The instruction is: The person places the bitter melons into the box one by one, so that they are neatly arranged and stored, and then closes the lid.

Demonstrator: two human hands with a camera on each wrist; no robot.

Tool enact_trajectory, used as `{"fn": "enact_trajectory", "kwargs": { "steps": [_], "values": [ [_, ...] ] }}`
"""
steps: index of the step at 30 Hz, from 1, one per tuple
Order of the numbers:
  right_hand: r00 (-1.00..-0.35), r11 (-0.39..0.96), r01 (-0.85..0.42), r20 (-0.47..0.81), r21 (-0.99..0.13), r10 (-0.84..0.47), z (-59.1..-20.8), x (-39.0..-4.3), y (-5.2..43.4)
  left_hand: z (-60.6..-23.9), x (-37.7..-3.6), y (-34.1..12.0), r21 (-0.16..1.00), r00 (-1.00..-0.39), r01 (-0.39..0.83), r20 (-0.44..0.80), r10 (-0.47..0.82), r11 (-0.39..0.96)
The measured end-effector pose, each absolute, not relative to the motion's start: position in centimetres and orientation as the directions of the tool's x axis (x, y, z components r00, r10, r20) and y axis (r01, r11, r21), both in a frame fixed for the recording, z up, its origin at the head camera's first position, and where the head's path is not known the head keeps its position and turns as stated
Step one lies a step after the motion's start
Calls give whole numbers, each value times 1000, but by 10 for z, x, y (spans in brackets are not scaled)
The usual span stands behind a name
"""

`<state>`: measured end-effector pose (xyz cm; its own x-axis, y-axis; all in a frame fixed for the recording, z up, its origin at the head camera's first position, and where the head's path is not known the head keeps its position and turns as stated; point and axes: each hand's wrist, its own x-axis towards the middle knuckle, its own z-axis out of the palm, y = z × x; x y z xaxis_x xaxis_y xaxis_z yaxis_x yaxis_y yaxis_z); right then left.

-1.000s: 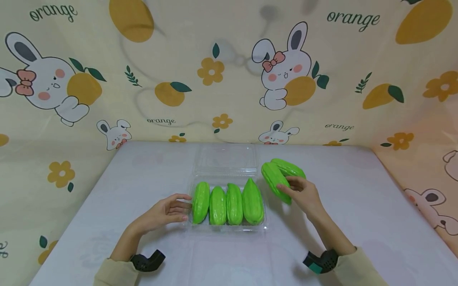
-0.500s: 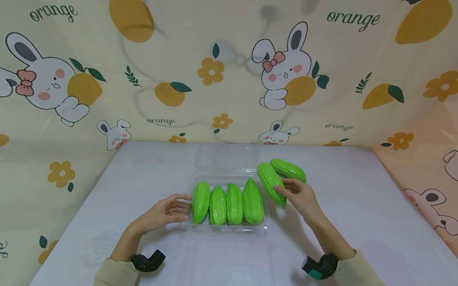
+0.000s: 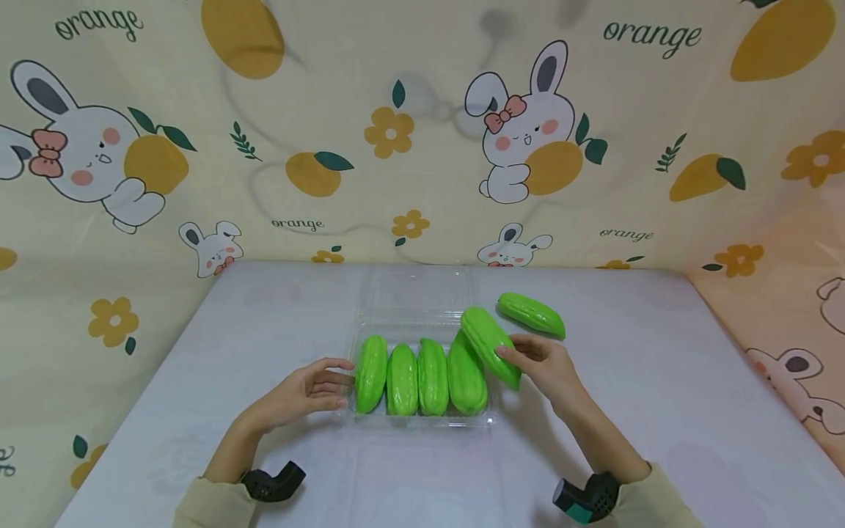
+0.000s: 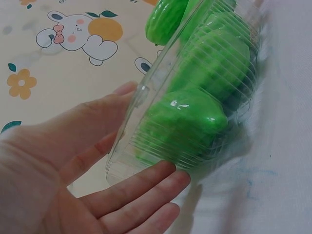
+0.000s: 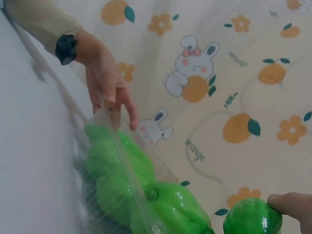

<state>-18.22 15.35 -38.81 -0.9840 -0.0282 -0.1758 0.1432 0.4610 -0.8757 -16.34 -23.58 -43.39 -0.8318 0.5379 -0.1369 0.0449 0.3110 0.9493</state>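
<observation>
My right hand (image 3: pixel 551 369) pinches a glossy green bitter melon (image 3: pixel 487 341), tilted over the container's right side. It overlaps the rightmost of several similar bitter melons (image 3: pixel 432 378) standing side by side in a clear plastic container (image 3: pixel 422 422). In the right wrist view, my thumb (image 5: pixel 292 204) presses against the held melon (image 5: pixel 252 218). My left hand (image 3: pixel 310 390) is at the container's left side, its fingers extended. Seen from the left wrist, its fingertips (image 4: pixel 168 170) lie along the ribbed side wall and the thumb is by the rim.
Another bitter melon (image 3: pixel 531 314) lies on the white table behind my right hand. The container's transparent lid (image 3: pixel 417 292) is folded back flat towards the rear. A patterned cloth (image 3: pixel 422 110) with rabbits and oranges hangs behind the table.
My right hand has moved left with the held bitter melon, away from the one lying at the back right and over the container's right edge. My left hand has stayed put.
</observation>
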Motion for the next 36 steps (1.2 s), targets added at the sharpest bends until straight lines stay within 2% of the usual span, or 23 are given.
{"fn": "enact_trajectory", "kwargs": {
  "steps": [19, 25, 36],
  "values": [
    [-950, 256, 204, -254, -945, -183, -377, -180, 140, -435, -162, -236, 948, -833, 42, -141, 535, 315],
    [-938, 241, 206, -261, -949, -226, -375, -180, 135, -435, -163, -237, 953, -829, 44, -133, 543, 300],
    [-935, 257, 218, -277, -942, -223, -378, -178, 122, -436, -164, -237, 956, -827, 44, -129, 547, 291]
  ]
}}
